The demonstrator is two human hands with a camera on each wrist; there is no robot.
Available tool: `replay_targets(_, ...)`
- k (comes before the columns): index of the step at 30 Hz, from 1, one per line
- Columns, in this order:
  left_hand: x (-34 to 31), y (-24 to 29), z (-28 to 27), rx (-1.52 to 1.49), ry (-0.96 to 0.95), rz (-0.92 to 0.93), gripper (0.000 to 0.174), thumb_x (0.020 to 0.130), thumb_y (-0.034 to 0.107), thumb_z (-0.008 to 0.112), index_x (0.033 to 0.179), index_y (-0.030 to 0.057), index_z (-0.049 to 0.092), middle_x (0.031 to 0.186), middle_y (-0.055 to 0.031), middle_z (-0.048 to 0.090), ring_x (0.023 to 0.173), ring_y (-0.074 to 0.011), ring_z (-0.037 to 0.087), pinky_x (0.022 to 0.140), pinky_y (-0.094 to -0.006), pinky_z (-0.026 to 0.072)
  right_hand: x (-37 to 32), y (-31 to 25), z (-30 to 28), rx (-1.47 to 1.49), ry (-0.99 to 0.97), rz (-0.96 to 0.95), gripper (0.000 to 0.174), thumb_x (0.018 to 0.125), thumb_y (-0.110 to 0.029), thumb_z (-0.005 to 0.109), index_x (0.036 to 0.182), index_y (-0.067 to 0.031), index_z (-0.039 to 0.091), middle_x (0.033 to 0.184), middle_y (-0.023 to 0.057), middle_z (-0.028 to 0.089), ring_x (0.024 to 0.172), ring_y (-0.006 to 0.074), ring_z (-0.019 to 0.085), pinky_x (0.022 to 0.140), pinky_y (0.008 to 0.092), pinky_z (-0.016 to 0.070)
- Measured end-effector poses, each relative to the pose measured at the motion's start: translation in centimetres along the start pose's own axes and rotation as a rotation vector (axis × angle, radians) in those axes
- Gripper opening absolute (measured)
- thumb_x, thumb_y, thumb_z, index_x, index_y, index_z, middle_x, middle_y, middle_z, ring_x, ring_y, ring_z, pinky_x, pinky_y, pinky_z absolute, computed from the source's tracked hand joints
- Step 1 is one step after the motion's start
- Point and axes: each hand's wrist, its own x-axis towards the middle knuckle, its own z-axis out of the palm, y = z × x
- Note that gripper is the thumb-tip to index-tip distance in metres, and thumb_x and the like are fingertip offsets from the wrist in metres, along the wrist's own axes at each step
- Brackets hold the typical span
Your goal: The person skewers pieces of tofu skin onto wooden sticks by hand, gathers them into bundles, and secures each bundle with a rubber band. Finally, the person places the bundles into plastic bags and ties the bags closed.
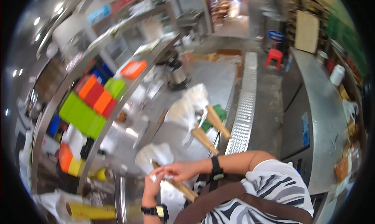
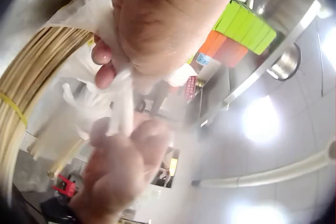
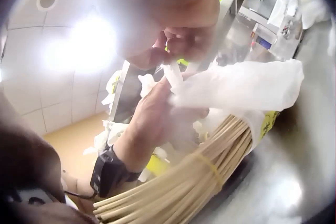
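Note:
A bundle of thin wooden skewers (image 3: pixel 178 187), bound with a yellow band, has one end inside a white plastic bag (image 3: pixel 247 87). My left hand (image 1: pixel 151 187) and right hand (image 1: pixel 180 171) meet over this bundle. In the left wrist view, the left hand (image 2: pixel 163 24) holds gathered bag plastic, its fingertips showing below the palm. Below it, the right hand (image 2: pixel 118 155) pinches a twisted white strip of the same bag. The right wrist view has the right hand (image 3: pixel 173 19) above and the left hand (image 3: pixel 152 113) below, the twisted plastic stretched between them.
Two more bagged skewer bundles (image 1: pixel 205 140) lie farther along the steel table (image 1: pixel 211 75), near green material (image 1: pixel 219 112). A shelf with green and orange containers (image 1: pixel 84 114) runs along the left. A dark-and-silver appliance (image 1: pixel 176 73) stands behind. A red stool (image 1: pixel 274 57) is in the aisle.

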Motion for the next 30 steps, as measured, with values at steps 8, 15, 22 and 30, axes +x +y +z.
replay_targets(8,0.6,-3.2,2.1,0.267,0.281,0.492,0.013,0.070,-0.002,0.065,0.080,0.0058,0.059,0.083,-0.0066,0.061,0.081,-0.0238,0.063,0.071,-0.0334,0.0493,4.2,2.5,-0.9,-0.108,0.072,-0.165,0.028,0.081,0.001,0.048,0.108,-0.0016,0.058,0.104,0.0096,0.060,0.100,0.0191,0.057,0.090,0.0325,0.0440)
replay_targets(15,0.6,-3.7,2.1,0.532,0.629,0.649,0.025,0.060,-0.004,0.065,0.077,0.0062,0.051,0.081,-0.0080,0.055,0.075,-0.0297,0.058,0.062,-0.0388,0.0477,7.1,3.2,-1.7,-0.135,-0.342,0.201,0.031,0.088,-0.002,0.049,0.118,-0.0012,0.055,0.107,0.0079,0.063,0.102,0.0155,0.056,0.090,0.0296,0.0428)
replay_targets(22,-0.3,-2.6,0.8,0.706,0.711,0.644,0.025,0.065,0.000,0.068,0.079,0.0073,0.048,0.082,-0.0097,0.051,0.080,-0.0307,0.050,0.072,-0.0396,0.0402,6.0,3.4,-1.2,-0.577,-0.187,-0.112,0.019,0.084,-0.007,0.055,0.101,-0.0033,0.061,0.086,0.0083,0.059,0.089,0.0246,0.056,0.079,0.0358,0.0438)
replay_targets(30,-2.1,-5.9,-0.6,0.778,0.553,0.430,0.021,0.089,0.019,0.055,0.074,0.0053,0.050,0.066,-0.0132,0.053,0.066,-0.0341,0.053,0.064,-0.0432,0.0419,4.2,3.8,-3.3,-1.031,0.017,-0.382,0.008,0.072,-0.004,0.055,0.076,-0.0086,0.059,0.075,0.0046,0.055,0.080,0.0245,0.052,0.070,0.0349,0.0384)
